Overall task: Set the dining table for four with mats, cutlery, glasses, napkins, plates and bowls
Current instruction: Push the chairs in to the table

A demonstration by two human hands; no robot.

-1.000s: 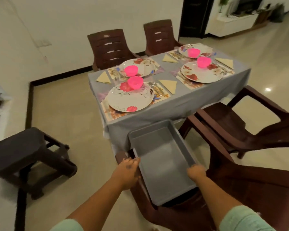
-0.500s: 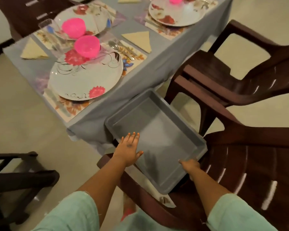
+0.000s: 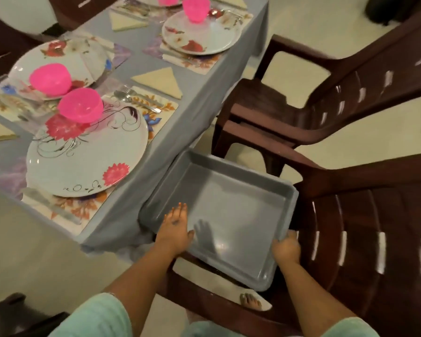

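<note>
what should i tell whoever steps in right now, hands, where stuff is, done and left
Left hand: open, fingers flat over the near-left rim of the grey tray.
Right hand: grips the tray's near-right edge.
The tray is empty and sits on the brown chair beside the table.
Done, as far as seen: mats, plates, pink bowls, folded napkins, cutlery on visible settings.
Left: glasses are hard to confirm; check them, then clear the tray.

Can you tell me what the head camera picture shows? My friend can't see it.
A person's right hand grips an empty grey tray resting on a brown chair, left hand flat over it. Beside it, a table holds flowered plates and pink bowls.
</note>
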